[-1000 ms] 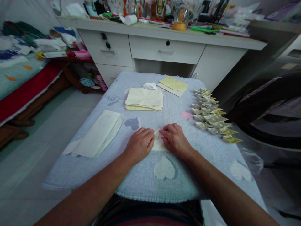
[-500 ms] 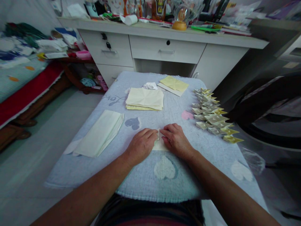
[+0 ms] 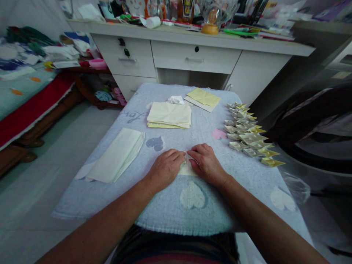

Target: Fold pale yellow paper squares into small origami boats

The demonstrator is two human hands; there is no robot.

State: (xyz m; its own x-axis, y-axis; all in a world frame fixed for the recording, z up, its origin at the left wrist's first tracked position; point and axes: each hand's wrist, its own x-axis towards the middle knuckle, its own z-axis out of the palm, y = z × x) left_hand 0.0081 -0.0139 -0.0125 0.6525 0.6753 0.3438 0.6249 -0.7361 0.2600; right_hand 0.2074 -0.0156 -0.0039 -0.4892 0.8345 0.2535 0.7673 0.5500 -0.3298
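A table [image 3: 90,198] under a blue towel [image 3: 170,216] bears a paper stack [image 3: 169,115]; left of the stack lie folded sheets [image 3: 117,156], beyond it a yellow sheet [image 3: 202,98], right of it folded boats [image 3: 251,137].

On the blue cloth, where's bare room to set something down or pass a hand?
Bare patches: the near edge around the white heart, and between the left hand and the long folded sheet. Crowded: the right edge, lined with folded paper boats, and the far middle, with the paper stack.
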